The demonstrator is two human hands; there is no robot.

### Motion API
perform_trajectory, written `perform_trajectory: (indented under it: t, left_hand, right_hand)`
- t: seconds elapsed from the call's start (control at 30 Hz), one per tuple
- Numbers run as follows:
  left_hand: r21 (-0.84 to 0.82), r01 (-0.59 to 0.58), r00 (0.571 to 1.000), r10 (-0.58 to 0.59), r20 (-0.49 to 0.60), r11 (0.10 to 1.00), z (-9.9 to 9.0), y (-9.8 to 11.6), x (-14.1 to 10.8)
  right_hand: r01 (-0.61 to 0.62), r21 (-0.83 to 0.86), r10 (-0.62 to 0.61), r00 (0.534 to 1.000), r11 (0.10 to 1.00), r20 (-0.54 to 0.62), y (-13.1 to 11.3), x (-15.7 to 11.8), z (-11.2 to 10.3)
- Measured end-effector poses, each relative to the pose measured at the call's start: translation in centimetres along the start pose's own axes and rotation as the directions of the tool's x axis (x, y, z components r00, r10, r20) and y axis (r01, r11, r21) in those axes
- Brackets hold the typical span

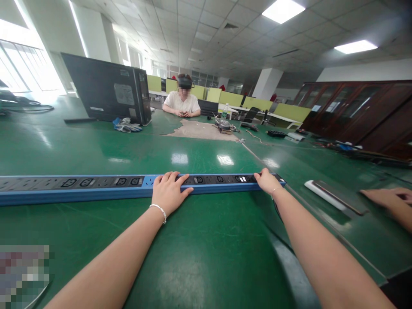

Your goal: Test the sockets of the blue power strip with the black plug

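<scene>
One blue power strip [222, 188] lies across the green table [206, 240], running from the left edge of view to a little right of the middle. Both hands of the person are on it. The left hand [170, 189] lies palm down over its middle, fingers spread wide, thumb toward the near side. The right hand [268, 180] is bent over the right end with its fingers drawn in narrow; whether they grip a plug there, I cannot tell. One black cord [283, 238] shows below the right wrist. Each wrist wears one bracelet.

Left of the left hand, four dark-rimmed sockets can be counted, along with one blue socket [149, 181] just beside the fingers. Two small white marks [243, 179] show on the strip near the right hand.

To the right lie one phone [337, 196] and one white bar [317, 189], the two touching or nearly so; beyond them, a co-worker's hand [384, 198] rests at the right edge. Far left stands one computer case [106, 92], with a bundle of gloves [127, 125] just beside it. On the far side sits one co-worker [182, 102] in a white shirt, with one bottle [225, 111] farther right. Two ceiling lights [283, 10] are lit.
</scene>
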State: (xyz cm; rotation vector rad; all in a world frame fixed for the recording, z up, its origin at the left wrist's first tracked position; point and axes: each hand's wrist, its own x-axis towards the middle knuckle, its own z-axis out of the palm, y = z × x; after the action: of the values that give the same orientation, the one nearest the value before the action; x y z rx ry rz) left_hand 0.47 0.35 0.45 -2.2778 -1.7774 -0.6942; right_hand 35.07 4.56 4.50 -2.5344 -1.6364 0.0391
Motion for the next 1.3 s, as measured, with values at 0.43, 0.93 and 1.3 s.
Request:
perform_trajectory:
  t: [0.43,0.93,1.3]
  left_hand:
    - [0.011,-0.028,0.998,0.029,-0.049,1.000,0.3,-0.2,0.0]
    - [-0.016,-0.019,0.996,0.018,-0.089,1.000,0.6,-0.3,0.0]
    - [-0.019,-0.014,0.999,0.014,-0.047,1.000,0.4,-0.3,0.0]
  right_hand:
    - [-0.048,0.104,0.056,0.995,0.993,-0.077,0.0,-0.7,0.7]
    - [-0.025,0.309,0.134,0.932,0.951,-0.336,1.3,-0.2,3.3]
    - [0.043,0.499,0.212,0.871,0.866,-0.443,2.2,0.9,5.0]
